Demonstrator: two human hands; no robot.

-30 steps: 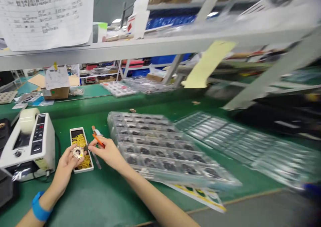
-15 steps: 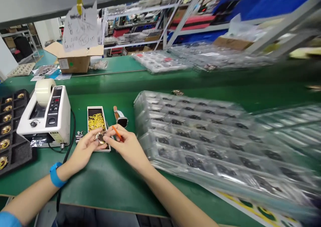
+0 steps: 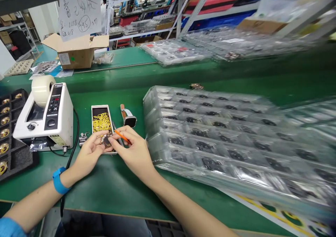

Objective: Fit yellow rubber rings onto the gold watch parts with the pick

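My left hand (image 3: 88,156) is closed around the edge of a small round watch part (image 3: 106,140) with a dark centre and gold-coloured rim. My right hand (image 3: 135,155) has its thumb and fingertips on the same part. A thin orange-handled tool (image 3: 122,136) lies in the right hand's grip, slanting up and to the left; its tip is hard to make out. Both hands are over the near end of a white box (image 3: 92,116) holding yellow rings (image 3: 102,121). Just beyond the right hand lies a smartwatch (image 3: 130,121) with a light strap.
A tape dispenser (image 3: 64,116) and a tally counter (image 3: 82,139) are at left, with a black cable (image 3: 75,149) between them. Farther left sits a black foam tray (image 3: 23,156) of gold-coloured round parts. Stacked clear trays (image 3: 154,139) fill the right. A cardboard box (image 3: 76,57) stands behind.
The head view has tilted down slightly and shifted. The orange tool now lies flatter in my right hand. The round part shows more of its dark centre, still between both hands.
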